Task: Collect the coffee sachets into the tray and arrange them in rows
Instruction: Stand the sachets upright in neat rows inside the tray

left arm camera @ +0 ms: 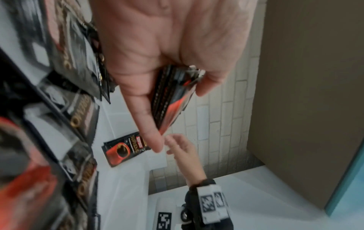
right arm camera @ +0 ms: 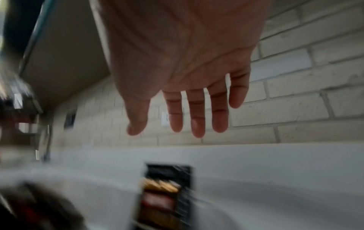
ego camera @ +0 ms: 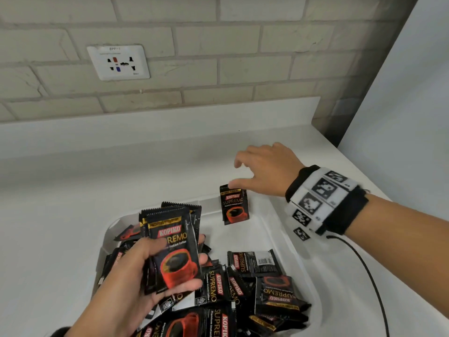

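While the left hand (ego camera: 155,271) was gripping a small stack of coffee sachets (ego camera: 173,249) fanned out face-up, thumb across the front and fingers (ego camera: 202,259) curled round the back, the right hand (ego camera: 267,170) hovered over the far corner of the tray (ego camera: 279,229) with nothing in it. Its fingers (right arm camera: 197,118) were straight and a bit spread in the right wrist view, thumb out to the side, right above one lone sachet (ego camera: 234,205) that looked propped against the tray's back wall, though I couldn't say if the thumb was touching its top edge or just over it. So my read: this was the arranging stage, with that one sachet being the very start of the first row. Pretty early days really, since the loose pile (ego camera: 243,288) in the near half of the tray was a total jumble, some upside down, some sideways, one showing its barcode. Nothing seemed left out on the white bench (ego camera: 73,190), so the collecting part looked about done. Next move would probably be the right hand coming back to the held stack, pinching the top sachet off it and standing it right beside the first one, same way up. Those foil packs are slippery and floppy, so I'd guess the lone one could tip over easily if nudged.
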